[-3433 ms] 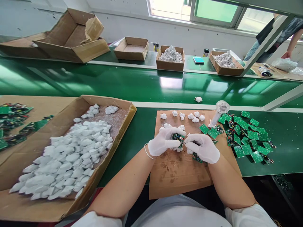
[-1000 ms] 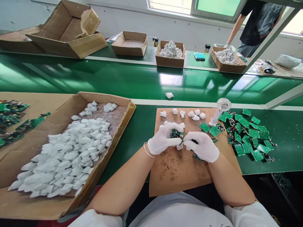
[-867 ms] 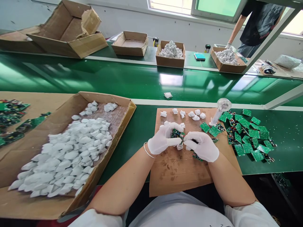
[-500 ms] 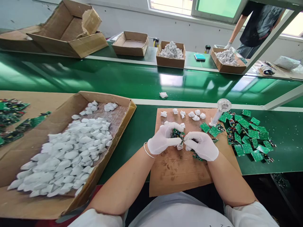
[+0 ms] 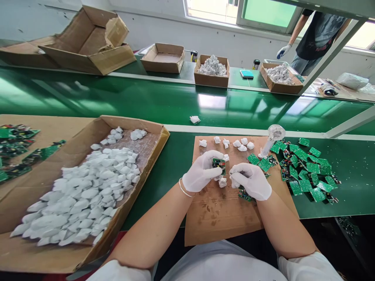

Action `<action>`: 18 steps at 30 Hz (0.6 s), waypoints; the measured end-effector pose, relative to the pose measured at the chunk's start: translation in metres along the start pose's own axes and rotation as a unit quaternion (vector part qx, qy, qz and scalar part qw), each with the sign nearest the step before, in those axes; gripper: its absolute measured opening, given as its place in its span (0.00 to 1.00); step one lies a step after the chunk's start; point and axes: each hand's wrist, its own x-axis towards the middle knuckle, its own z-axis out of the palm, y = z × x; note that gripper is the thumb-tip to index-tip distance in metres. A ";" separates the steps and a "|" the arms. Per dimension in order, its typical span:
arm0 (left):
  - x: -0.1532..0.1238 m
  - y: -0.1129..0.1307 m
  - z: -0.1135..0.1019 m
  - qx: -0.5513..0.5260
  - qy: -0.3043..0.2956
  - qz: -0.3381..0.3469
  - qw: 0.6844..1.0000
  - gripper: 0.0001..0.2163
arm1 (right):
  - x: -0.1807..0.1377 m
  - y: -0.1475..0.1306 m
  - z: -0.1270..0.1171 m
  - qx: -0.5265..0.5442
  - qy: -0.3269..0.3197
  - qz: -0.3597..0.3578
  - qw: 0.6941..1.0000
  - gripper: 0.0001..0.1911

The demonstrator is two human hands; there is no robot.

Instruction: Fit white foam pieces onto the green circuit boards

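Note:
Both my hands wear white gloves and work over a brown cardboard sheet [image 5: 222, 218]. My left hand [image 5: 200, 173] is closed on a small green circuit board [image 5: 218, 163], held up between thumb and fingers. My right hand [image 5: 252, 181] is curled shut on a small white piece [image 5: 234, 183], with another circuit board [image 5: 243, 194] showing under its palm. A loose white plastic shell [image 5: 222, 182] lies between the hands. Several more white shells [image 5: 241, 145] sit in a row at the sheet's far edge.
A large cardboard tray [image 5: 152, 148] of white shells stands to the left. Green circuit boards [image 5: 307, 171] lie heaped to the right beside a clear dispenser [image 5: 271, 138]. One white shell [image 5: 195, 119] rides the green conveyor [image 5: 117, 97]. Boxes line the far side, where another person [image 5: 315, 33] stands.
The white shell on the conveyor has drifted left. My left hand has lifted the circuit board slightly away from my right hand. The person at the far side has moved into view.

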 end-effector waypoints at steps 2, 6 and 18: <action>0.001 -0.001 0.002 -0.076 -0.006 0.006 0.997 0.15 | 0.000 0.001 -0.001 -0.013 0.014 -0.008 1.000 0.05; 0.003 -0.004 0.008 -0.170 0.005 0.027 0.985 0.09 | 0.000 0.001 0.000 -0.132 0.036 -0.056 0.989 0.05; 0.002 -0.007 0.017 0.033 0.091 0.073 0.993 0.09 | -0.001 0.001 0.001 -0.329 0.188 -0.172 0.909 0.10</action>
